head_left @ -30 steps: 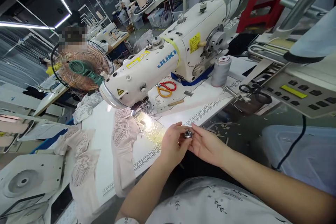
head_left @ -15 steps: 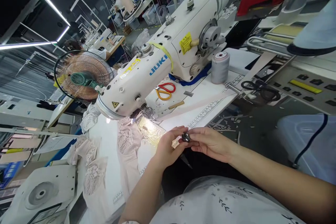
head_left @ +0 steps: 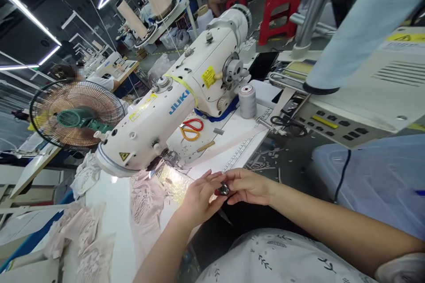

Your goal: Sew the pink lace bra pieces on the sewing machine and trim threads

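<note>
Both my hands meet at the front edge of the white sewing table (head_left: 113,212). My right hand (head_left: 249,185) pinches a small round metal part, likely a bobbin case (head_left: 223,189). My left hand (head_left: 199,196) touches the same part with its fingertips, the fingers bent around it. Behind them stands a white JUKI sewing machine (head_left: 172,110), its needle lamp lighting the plate. Pale pink lace fabric (head_left: 142,199) lies under the needle and hangs down the table's front.
Red and yellow scissors (head_left: 190,128) and a grey thread cone (head_left: 247,101) lie by the machine. Black scissors (head_left: 288,124) rest beside a control panel (head_left: 335,126). A fan (head_left: 75,115) stands at left. A translucent bin (head_left: 375,181) sits at right. People work farther back.
The view has swung and shifted, so the machine sits further left and higher. My hands stay together on the small metal part and have turned it slightly.
</note>
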Demonstrator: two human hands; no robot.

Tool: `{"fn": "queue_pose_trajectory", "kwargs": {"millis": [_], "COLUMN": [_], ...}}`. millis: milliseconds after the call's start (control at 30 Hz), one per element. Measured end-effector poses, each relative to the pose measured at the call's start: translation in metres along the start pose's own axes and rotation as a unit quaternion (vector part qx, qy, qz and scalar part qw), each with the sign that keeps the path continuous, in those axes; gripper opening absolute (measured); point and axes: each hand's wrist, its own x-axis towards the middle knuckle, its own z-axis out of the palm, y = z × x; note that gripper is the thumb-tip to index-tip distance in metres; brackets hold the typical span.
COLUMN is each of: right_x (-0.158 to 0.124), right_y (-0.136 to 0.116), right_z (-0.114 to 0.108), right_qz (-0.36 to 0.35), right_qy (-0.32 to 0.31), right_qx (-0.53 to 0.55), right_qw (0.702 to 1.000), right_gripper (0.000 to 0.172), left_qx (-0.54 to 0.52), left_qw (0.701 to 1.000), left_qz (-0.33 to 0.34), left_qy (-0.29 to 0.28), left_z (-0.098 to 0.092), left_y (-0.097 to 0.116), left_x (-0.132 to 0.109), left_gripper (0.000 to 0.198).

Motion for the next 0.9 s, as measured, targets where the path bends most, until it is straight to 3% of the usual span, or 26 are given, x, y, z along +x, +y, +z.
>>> {"fn": "queue_pose_trajectory", "kwargs": {"millis": [333,500,667,767,900], "right_x": [0.002,0.000,-0.002,-0.007,-0.018], "right_y": [-0.004,-0.005,-0.005,-0.010,-0.019], "right_z": [-0.006,-0.006,-0.006,-0.013,-0.026], "right_qz": [-0.052,-0.052,-0.068,-0.100,-0.173], "right_qy": [0.004,0.004,0.041,0.083,0.146], "right_qx": [-0.001,-0.028,-0.077,-0.136,-0.249], "right_qw": [0.999,0.998,0.994,0.982,0.942], "right_gripper": [0.027,0.030,0.032,0.030,0.028], "left_qx": [0.025,0.007,0.022,0.084,0.198], "left_qw": [0.996,0.997,0.996,0.991,0.976], "left_qz": [0.012,-0.009,-0.002,-0.036,-0.088], "left_qy": [0.085,0.074,0.082,0.100,0.037], "left_z": [0.012,0.013,0.012,0.012,0.020], "left_y": [-0.004,-0.005,-0.008,-0.015,-0.031], "left_x": [0.010,0.007,0.002,-0.001,-0.006], "left_gripper": [0.025,0.031,0.030,0.031,0.033]}}
